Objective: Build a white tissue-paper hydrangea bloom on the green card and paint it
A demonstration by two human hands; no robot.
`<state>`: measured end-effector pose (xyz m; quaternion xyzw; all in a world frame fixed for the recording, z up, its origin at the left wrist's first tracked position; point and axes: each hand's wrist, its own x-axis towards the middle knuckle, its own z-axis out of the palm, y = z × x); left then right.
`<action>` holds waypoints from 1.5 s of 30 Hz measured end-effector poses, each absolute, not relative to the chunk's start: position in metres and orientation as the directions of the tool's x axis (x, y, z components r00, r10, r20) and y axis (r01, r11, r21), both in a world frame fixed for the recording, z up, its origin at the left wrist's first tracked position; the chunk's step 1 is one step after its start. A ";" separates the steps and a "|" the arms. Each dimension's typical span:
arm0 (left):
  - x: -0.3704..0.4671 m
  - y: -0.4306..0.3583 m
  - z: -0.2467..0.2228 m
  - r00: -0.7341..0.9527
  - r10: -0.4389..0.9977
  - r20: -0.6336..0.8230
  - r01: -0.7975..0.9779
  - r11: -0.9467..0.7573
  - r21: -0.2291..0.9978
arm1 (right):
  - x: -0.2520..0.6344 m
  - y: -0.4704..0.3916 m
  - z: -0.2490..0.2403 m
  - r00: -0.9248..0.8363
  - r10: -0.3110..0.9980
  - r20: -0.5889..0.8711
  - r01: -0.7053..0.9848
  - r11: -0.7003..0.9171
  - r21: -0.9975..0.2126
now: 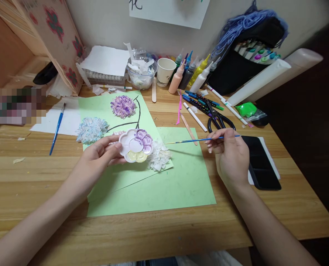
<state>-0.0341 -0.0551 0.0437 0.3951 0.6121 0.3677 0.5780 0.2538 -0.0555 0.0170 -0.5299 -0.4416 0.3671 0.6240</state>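
Observation:
My left hand (105, 149) grips a white flower-shaped paint palette (127, 142) by its left edge; some wells hold purple paint, others pale yellow. Between the fingers of my right hand (232, 157) is a thin blue paintbrush (190, 140), its tip pointing left near a white paper flower (159, 157). Whether the tip touches that flower I cannot tell. Beneath lie overlapping light green paper sheets (178, 188). A purple paper flower (123, 106) and a light blue one (91, 130) sit on the upper sheet, beside drawn black stems. Another pinkish flower is mostly hidden behind the palette.
Paint bottles (177, 78), a paper cup (165, 72) and a plastic bowl of paper scraps (142, 74) line the wall. Black scissors (218, 118), pens and a craft stick lie beyond my right hand. A black phone-like case (261, 162) is at right, another blue brush (57, 128) at left.

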 end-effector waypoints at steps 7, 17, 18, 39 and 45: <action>-0.034 -0.055 0.044 -0.019 0.910 -0.415 0.071 0.415 0.907 | 0.252 -0.057 0.019 0.294 0.934 0.203 0.065 0.192 -0.979; -0.036 -0.056 0.043 -0.015 0.915 -0.404 0.104 0.403 0.909 | 0.251 -0.060 0.020 0.258 0.914 0.314 0.142 0.285 -0.948; -0.035 -0.056 0.042 -0.013 0.916 -0.400 0.109 0.399 0.910 | 0.251 -0.060 0.020 0.264 0.908 0.325 0.147 0.296 -0.944; -0.034 -0.057 0.046 0.004 0.906 -0.423 0.089 0.421 0.903 | 0.251 -0.063 0.026 0.170 0.839 0.517 0.240 0.474 -0.847; -0.035 -0.056 0.042 -0.009 0.913 -0.408 0.093 0.407 0.908 | 0.252 -0.063 0.027 0.135 0.831 0.539 0.249 0.498 -0.831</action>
